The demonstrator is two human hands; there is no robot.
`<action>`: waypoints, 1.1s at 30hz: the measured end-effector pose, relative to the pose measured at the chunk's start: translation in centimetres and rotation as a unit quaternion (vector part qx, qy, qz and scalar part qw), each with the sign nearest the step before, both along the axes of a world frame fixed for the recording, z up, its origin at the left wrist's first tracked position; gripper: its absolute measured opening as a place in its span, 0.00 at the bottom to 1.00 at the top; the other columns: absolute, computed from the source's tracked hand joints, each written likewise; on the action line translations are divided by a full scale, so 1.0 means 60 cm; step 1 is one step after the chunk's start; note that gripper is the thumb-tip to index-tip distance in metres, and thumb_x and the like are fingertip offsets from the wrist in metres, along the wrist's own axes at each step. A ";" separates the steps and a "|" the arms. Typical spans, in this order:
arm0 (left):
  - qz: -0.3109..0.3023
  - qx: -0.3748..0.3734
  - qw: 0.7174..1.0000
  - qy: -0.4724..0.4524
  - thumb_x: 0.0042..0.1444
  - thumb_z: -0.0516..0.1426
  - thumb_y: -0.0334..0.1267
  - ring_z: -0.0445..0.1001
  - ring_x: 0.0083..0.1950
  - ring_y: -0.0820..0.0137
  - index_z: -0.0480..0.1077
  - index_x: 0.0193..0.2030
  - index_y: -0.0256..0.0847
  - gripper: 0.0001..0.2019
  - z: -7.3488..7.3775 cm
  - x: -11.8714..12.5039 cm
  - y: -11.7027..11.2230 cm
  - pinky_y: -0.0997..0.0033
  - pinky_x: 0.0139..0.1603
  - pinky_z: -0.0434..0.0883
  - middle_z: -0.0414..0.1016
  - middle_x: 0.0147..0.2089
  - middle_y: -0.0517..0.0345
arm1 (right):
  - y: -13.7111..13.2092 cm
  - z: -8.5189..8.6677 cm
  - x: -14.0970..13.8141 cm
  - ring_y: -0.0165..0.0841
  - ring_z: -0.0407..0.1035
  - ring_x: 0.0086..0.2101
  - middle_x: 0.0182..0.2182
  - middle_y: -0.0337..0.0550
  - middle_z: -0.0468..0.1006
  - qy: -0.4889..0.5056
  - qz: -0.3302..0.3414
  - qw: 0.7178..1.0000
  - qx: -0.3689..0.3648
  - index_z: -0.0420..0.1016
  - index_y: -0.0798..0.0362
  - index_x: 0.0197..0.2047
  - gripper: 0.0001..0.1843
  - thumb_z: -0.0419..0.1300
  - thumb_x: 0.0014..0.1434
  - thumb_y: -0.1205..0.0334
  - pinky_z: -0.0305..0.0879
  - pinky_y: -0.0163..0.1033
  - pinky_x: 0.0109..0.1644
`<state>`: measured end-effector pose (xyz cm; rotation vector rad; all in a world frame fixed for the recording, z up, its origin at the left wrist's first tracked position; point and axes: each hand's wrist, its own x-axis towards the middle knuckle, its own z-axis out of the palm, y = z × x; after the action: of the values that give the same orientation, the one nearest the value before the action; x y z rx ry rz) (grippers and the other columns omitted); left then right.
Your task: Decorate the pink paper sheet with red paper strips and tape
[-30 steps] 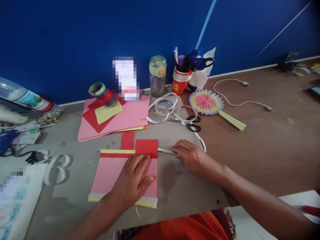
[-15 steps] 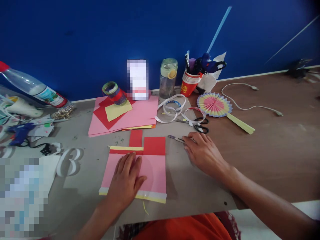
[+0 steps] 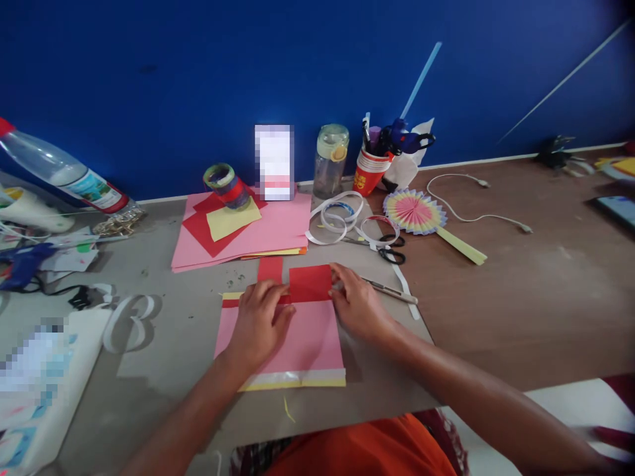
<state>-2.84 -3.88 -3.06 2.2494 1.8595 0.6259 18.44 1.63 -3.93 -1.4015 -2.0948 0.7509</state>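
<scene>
In front of me lies a pink sheet of paper (image 3: 307, 337) with a white and yellow strip along its near edge and a yellow and red band along its far edge. A red paper flap (image 3: 310, 283) stands out from the far right part. My left hand (image 3: 260, 324) rests on the sheet, fingers stretched over the band and thumb apart. At the flap's right edge, my right hand (image 3: 362, 304) pinches the red paper between thumb and fingers. A slim craft knife (image 3: 389, 289) lies right of that hand. Behind the sheet is a red paper strip (image 3: 270, 269).
Farther back are stacked pink papers (image 3: 288, 228), a tape roll (image 3: 225, 185), a bottle (image 3: 330, 162), a red cup of tools (image 3: 370, 172), scissors (image 3: 391, 254) and a paper fan (image 3: 414, 211). A glue gun (image 3: 24, 264) and a plastic bottle (image 3: 64, 168) lie left.
My right hand has left the craft knife and moved left to the red flap. My left hand has slid toward the far edge, and the pink sheet has turned slightly.
</scene>
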 end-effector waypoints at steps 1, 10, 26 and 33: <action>-0.004 0.004 1.000 0.006 0.60 0.54 0.41 0.68 0.51 0.58 0.69 0.51 0.39 0.14 -0.004 0.003 0.003 0.54 0.52 0.67 0.70 0.49 0.48 | 0.001 -0.004 -0.002 0.36 0.71 0.35 0.39 0.47 0.76 0.008 -0.007 1.000 -0.006 0.60 0.55 0.58 0.26 0.52 0.55 0.71 0.65 0.40 0.40; 0.013 -0.005 0.996 -0.083 0.57 0.57 0.43 0.69 0.51 0.58 0.51 0.64 0.38 0.31 -0.027 0.007 -0.006 0.54 0.52 0.65 0.72 0.50 0.48 | -0.003 0.002 0.008 0.31 0.70 0.29 0.33 0.41 0.76 0.074 0.057 0.992 -0.088 0.59 0.56 0.59 0.29 0.54 0.53 0.71 0.65 0.36 0.35; 0.019 -0.026 0.996 -0.077 0.59 0.53 0.35 0.69 0.47 0.62 0.74 0.33 0.43 0.08 -0.014 0.010 0.006 0.57 0.49 0.65 0.73 0.46 0.54 | -0.005 0.018 0.015 0.32 0.68 0.33 0.30 0.43 0.71 -0.005 0.135 0.991 -0.015 0.75 0.56 0.32 0.11 0.53 0.55 0.76 0.63 0.35 0.38; 0.030 -0.025 0.997 -0.074 0.58 0.55 0.36 0.70 0.48 0.62 0.74 0.32 0.42 0.07 -0.019 0.011 0.011 0.57 0.51 0.65 0.74 0.46 0.55 | 0.002 0.023 0.017 0.32 0.67 0.34 0.32 0.42 0.71 -0.059 0.122 0.989 -0.054 0.75 0.56 0.33 0.06 0.57 0.57 0.71 0.62 0.35 0.39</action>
<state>-2.17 -3.23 -4.21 2.0637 1.8551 0.7262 19.44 1.77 -2.52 -1.2868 -2.3804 0.9081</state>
